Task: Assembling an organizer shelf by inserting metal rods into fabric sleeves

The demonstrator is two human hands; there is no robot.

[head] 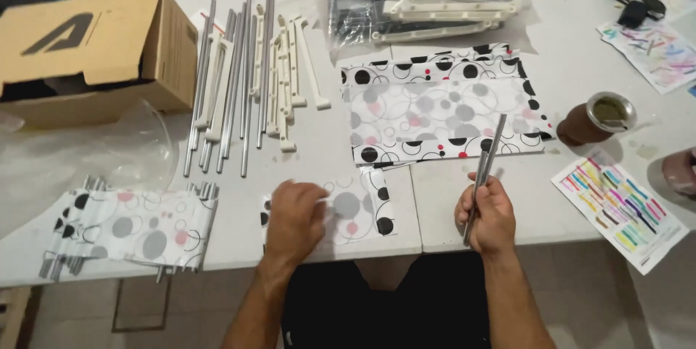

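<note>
Your right hand (491, 213), lower right of centre, is closed in a fist round two thin metal rods (484, 171), held near their lower ends so most of their length stands up and away over the folded patterned fabric stack (442, 113). Your left hand (293, 218), lower centre, lies palm down with fingers curled, pressing a small piece of spotted fabric (359, 208) flat on the worktop (239, 204) right at its near edge. Risks as I judge them: with the grip so low, the rods could splay or slide against each other, and one might slip from your fist. The fabric piece lies across the seam between the two worktop panels and close to the edge; if your left hand lifts, a rod pushed at it could shove it off. The long free ends, if swung to the right, point towards the brown cup with a metal rim (598, 118) at centre right, which could tip onto the coloured paper sheet (620, 208) beside it. At lower left, a fabric bundle with rods in it (134, 229) overhangs the edge, rod ends sticking out; a nudge from your elbow might drop it. The loose rods and white plastic bars (250, 73) at upper centre could roll if the worktop is jolted.
</note>
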